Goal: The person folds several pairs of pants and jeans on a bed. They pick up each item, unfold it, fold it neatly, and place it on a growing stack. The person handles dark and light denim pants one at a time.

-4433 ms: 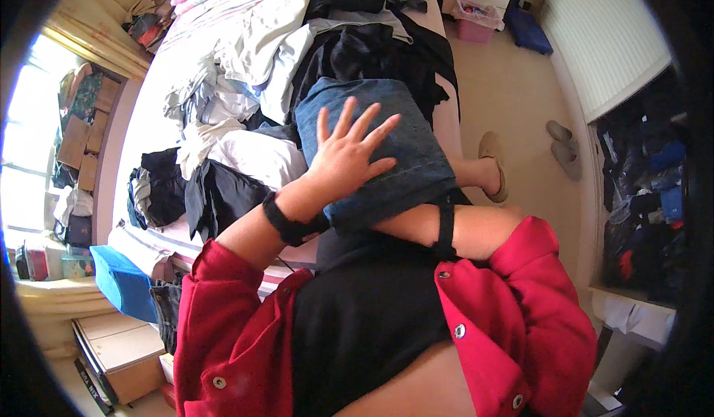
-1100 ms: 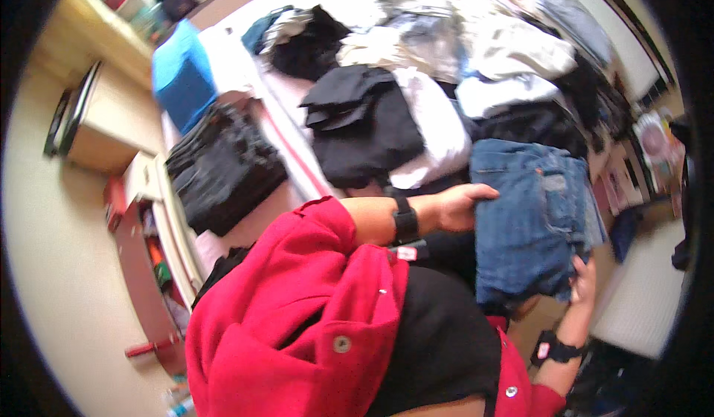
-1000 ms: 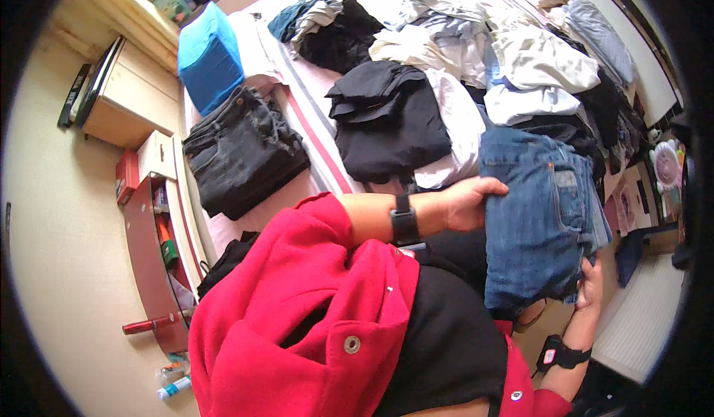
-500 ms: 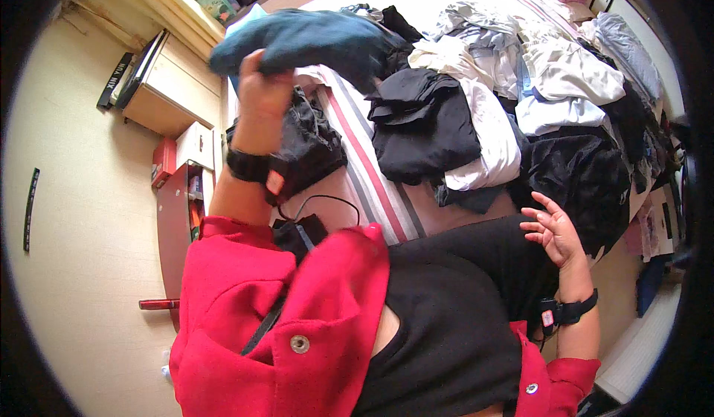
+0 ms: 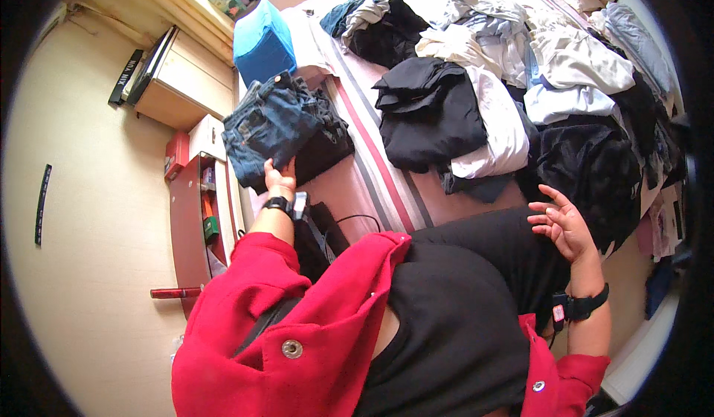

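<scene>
Folded blue jeans (image 5: pixel 271 123) lie on top of dark folded trousers (image 5: pixel 332 136) at the left of the bed. My left hand (image 5: pixel 280 177) grips the near edge of the jeans, some of its fingers hidden by the denim. On the right, my right hand (image 5: pixel 563 225) is raised over my lap beside a black garment (image 5: pixel 584 168), palm turned up, fingers apart and nothing in it. A stack of folded black clothing (image 5: pixel 430 123) sits mid-bed, with a folded white garment (image 5: pixel 500 131) partly under it.
Loose white and pale clothes (image 5: pixel 576 64) are heaped at the back right. A dark crumpled pile (image 5: pixel 390 34) lies farther back. Beyond the jeans stands a blue box-like thing (image 5: pixel 262 39). A wooden cabinet (image 5: pixel 186 75) borders the left side; a cable (image 5: pixel 361 217) crosses near my lap.
The jeans have come down from above the bed onto the dark trousers, uncovering the blue box-like thing and the back pile. My left hand has lowered with them; my right hand stays nearly still.
</scene>
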Motion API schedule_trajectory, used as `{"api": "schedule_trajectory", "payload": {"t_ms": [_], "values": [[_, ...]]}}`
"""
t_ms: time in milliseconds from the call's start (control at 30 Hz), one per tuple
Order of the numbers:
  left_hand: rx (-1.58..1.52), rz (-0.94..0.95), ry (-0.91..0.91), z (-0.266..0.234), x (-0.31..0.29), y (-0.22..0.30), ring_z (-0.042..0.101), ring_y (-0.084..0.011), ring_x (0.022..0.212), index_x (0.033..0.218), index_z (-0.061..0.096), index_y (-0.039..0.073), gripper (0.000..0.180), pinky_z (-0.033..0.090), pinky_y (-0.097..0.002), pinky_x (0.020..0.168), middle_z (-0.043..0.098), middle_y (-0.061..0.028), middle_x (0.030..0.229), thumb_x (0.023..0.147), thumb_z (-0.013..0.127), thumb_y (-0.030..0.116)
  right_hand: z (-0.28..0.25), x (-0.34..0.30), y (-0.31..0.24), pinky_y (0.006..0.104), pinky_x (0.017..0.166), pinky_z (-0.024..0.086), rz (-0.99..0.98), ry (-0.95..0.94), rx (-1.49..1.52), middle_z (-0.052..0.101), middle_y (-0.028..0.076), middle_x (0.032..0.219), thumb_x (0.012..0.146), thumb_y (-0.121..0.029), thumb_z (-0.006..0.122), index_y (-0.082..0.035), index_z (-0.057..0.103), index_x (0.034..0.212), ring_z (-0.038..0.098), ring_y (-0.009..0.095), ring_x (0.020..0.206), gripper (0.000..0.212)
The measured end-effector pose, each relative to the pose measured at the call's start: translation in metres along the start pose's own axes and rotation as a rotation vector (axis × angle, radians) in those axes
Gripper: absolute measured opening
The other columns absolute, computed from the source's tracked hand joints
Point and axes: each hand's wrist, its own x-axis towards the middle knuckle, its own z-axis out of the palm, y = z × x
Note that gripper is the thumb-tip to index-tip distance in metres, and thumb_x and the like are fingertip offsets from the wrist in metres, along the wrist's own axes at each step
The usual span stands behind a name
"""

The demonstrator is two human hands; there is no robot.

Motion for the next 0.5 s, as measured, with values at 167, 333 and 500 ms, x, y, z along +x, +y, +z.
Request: {"api": "schedule_trajectory", "payload": {"t_ms": [167,333,500], "values": [[-0.077,-0.280,-0.121,-0.003,0.026,0.035,0.062,-0.0337,0.095,0.109,0.052,-0.007,0.034,0.051,-0.0433,0.089,0.062,-0.0188,0.105,0.082,0.055,0.014,-0.001,-0.001,0.001,0.0337,0.075,0.054,-0.031,-0.007,0.000,0.057,0.019,0.111,0.086,-0.007,0.056,-0.006,0.039,0.133,0.063,0.025,0.090,0.050],[0.118,-0.229,-0.157,-0.029,0.000,0.049,0.059,-0.0334,0.100,0.106,0.054,-0.006,0.030,0.048,-0.0468,0.092,0.062,-0.0182,0.108,0.081,0.055,0.011,-0.001,-0.001,0.001,0.0333,0.076,0.054,-0.020,-0.015,-0.011,0.057,0.020,0.111,0.086,-0.006,0.055,-0.006,0.038,0.134,0.063,0.025,0.090,0.051],[0.190,-0.206,-0.059,-0.013,-0.010,0.043,0.058,-0.0325,0.102,0.117,0.052,0.007,0.046,0.046,-0.0505,0.091,0.061,-0.0125,0.113,0.075,0.067,0.019,-0.002,0.001,0.001,0.0328,0.076,0.054,-0.004,-0.035,-0.012,0.057,0.019,0.111,0.084,-0.006,0.058,-0.006,0.037,0.134,0.063,0.025,0.091,0.054]]}}
